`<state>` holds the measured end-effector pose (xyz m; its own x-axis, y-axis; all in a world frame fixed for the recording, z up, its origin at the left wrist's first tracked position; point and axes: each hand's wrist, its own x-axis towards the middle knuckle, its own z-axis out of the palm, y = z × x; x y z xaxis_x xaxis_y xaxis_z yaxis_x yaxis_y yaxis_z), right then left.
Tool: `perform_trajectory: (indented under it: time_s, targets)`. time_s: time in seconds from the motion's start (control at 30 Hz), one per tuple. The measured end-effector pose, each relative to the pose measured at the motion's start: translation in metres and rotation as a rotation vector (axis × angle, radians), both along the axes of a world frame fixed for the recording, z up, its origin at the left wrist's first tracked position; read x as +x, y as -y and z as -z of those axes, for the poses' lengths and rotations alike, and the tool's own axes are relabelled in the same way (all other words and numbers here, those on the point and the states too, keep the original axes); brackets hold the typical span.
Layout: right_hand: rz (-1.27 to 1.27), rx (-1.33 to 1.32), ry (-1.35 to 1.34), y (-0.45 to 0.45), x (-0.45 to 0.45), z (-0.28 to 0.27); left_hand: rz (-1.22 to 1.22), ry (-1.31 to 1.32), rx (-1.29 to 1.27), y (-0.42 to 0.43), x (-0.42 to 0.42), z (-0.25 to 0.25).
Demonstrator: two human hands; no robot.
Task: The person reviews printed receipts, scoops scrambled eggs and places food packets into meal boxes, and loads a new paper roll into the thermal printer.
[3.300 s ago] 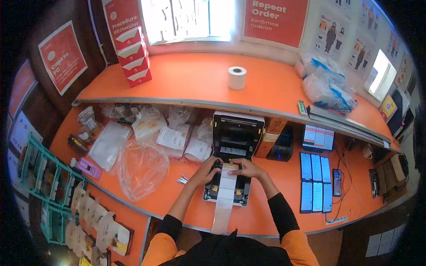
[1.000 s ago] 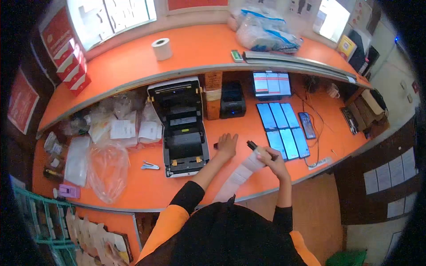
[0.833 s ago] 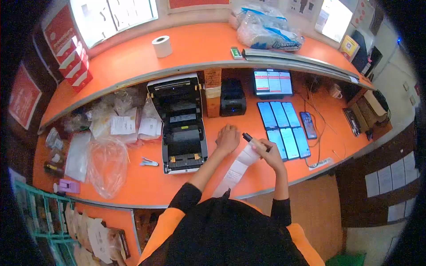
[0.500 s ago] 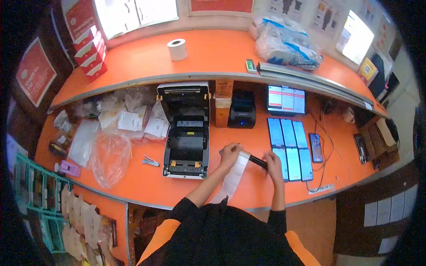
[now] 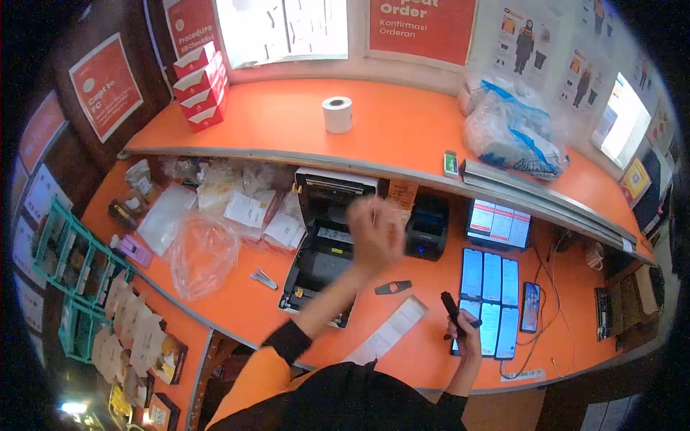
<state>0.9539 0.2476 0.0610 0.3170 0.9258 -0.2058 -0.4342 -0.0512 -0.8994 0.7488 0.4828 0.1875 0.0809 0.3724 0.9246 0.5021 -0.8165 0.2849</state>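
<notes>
My left hand (image 5: 377,233), blurred by motion, is raised in front of the open label printer (image 5: 327,255); its fingers are too smeared to read. Near the counter's front, my right hand (image 5: 467,337) grips a black spindle (image 5: 451,307), held upright beside the phones (image 5: 491,276). Between my arms a strip of white labels (image 5: 392,327) lies on the orange counter, running toward my body. A dark flat end piece (image 5: 393,287) rests just above the strip. On the upper shelf stands a white label roll (image 5: 337,115), beyond my left hand.
Plastic bags (image 5: 205,255) and tweezers (image 5: 264,278) lie left of the printer. Right of it are a small black printer (image 5: 429,233), a tablet (image 5: 499,224) and cables (image 5: 553,287). The shelf's metal edge (image 5: 402,164) overhangs the counter. Food boxes (image 5: 147,345) stand at lower left.
My left hand has let go of the label strip and moved up toward the shelf. The spindle is off the strip, in my right hand, and the end piece lies on the counter. The view has shifted.
</notes>
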Motion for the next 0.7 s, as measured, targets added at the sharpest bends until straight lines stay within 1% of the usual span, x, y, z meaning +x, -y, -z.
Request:
perform_trajectory:
  time_s: [0.03, 0.07, 0.1, 0.13, 0.17, 0.2, 0.23, 0.27, 0.3, 0.33, 0.37, 0.4, 0.43, 0.47, 0.53, 0.57, 0.6, 0.63, 0.67, 0.7]
  targets:
    - [0.014, 0.076, -0.098, -0.004, -0.006, -0.001, -0.23, -0.019, 0.045, -0.032, -0.01, -0.029]
    - [0.014, 0.081, -0.098, -0.009, -0.01, -0.001, -0.353, 0.003, 0.094, -0.07, -0.021, -0.056]
    - [0.017, 0.134, -0.143, -0.015, -0.014, -0.001, -0.302, -0.042, -0.044, -0.094, -0.032, -0.096]
    - [0.02, 0.188, -0.189, -0.02, -0.018, -0.001, -0.242, -0.088, -0.033, -0.13, -0.042, -0.112]
    - [-0.018, 0.214, -0.202, -0.027, -0.022, -0.005, -0.263, -0.151, -0.118, -0.152, -0.045, -0.125]
    - [-0.012, 0.219, -0.206, -0.032, -0.027, -0.01, -0.257, -0.155, -0.113, -0.185, -0.05, -0.126]
    - [-0.032, 0.212, -0.182, -0.037, -0.031, -0.017, -0.084, -0.262, -0.277, -0.226, -0.055, -0.116]
    - [-0.051, 0.204, -0.156, -0.042, -0.035, -0.022, 0.093, -0.368, -0.439, -0.249, -0.056, -0.108]
    - [-0.029, 0.199, -0.116, -0.045, -0.038, -0.026, 0.103, -0.369, -0.436, -0.251, -0.056, -0.104]
    - [-0.02, 0.202, -0.114, -0.048, -0.039, -0.032, 0.16, -0.192, -0.463, -0.254, -0.055, -0.1]
    - [0.044, 0.148, 0.006, -0.049, -0.041, -0.04, 0.215, -0.015, -0.49, -0.252, -0.053, -0.097]
    - [0.108, 0.091, 0.123, -0.05, -0.045, -0.049, 0.223, -0.021, -0.489, -0.232, -0.052, -0.102]
    - [0.195, 0.108, 0.188, -0.054, -0.05, -0.06, 0.458, 0.147, -0.612, -0.194, -0.053, -0.113]
    - [0.2, 0.107, 0.188, -0.057, -0.055, -0.077, 0.691, 0.323, -0.731, -0.154, -0.054, -0.122]
    - [0.166, 0.219, 0.317, -0.058, -0.068, -0.116, 0.853, 0.446, -0.961, -0.085, -0.053, -0.122]
    - [0.17, 0.207, 0.317, -0.058, -0.078, -0.134, 0.918, 0.507, -1.002, -0.058, -0.051, -0.114]
    - [0.15, 0.248, 0.388, -0.059, -0.09, -0.152, 0.986, 0.563, -1.041, -0.036, -0.05, -0.106]
    - [0.13, 0.286, 0.461, -0.058, -0.1, -0.166, 0.975, 0.564, -1.053, -0.02, -0.049, -0.097]
    - [0.14, 0.275, 0.464, -0.056, -0.108, -0.177, 0.966, 0.567, -1.063, -0.006, -0.05, -0.089]
    - [0.14, 0.273, 0.513, -0.055, -0.115, -0.186, 1.004, 0.475, -0.985, 0.002, -0.053, -0.081]
